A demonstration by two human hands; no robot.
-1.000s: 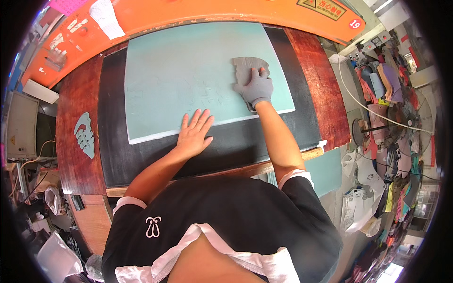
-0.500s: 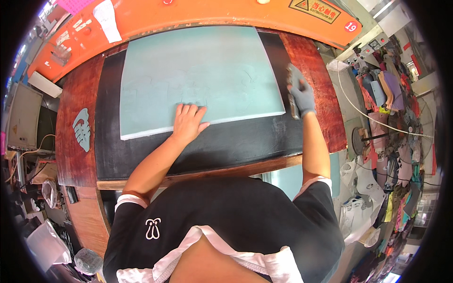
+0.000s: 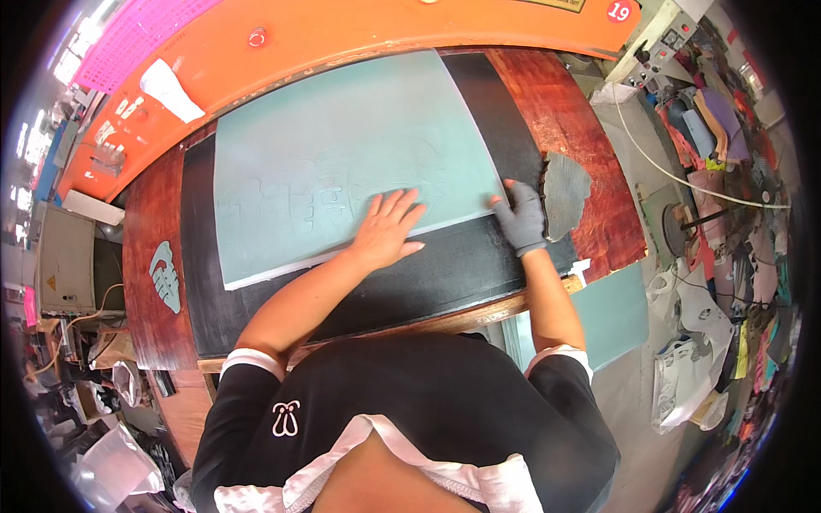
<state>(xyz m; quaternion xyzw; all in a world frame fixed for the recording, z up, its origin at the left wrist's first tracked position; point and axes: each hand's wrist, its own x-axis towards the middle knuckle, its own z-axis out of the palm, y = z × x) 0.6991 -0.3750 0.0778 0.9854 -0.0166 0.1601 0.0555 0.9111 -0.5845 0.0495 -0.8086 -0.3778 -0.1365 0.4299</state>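
Note:
A pale blue-green foam sheet or stack (image 3: 333, 120) with a white front edge lies on a black board (image 3: 368, 286); faint cut outlines run across its nearer half. My left hand (image 3: 386, 229), bare, rests near its front edge with the fingers stretched out. At the sheet's right front corner is my right hand (image 3: 523, 221) in a grey glove with bare fingertips. Its thumb and fingers are apart, the thumb side by the corner. Just right of that hand, a dark grey, irregularly shaped flat block, probably a cutting die (image 3: 566, 195), lies across the black board and the red tabletop.
An orange machine beam (image 3: 282, 43) spans the far side, with a pink basket (image 3: 141, 38) above it. A cut foam piece (image 3: 164, 275) lies on the red tabletop (image 3: 141, 231) at left. Right are a control box (image 3: 663, 51) and several hung pieces. Below right lies another blue-green sheet (image 3: 611, 316).
My right hand has let go of the dark block, which now lies on the right, and moved to the sheet's corner. My left hand has shifted right along the front edge. The view has turned.

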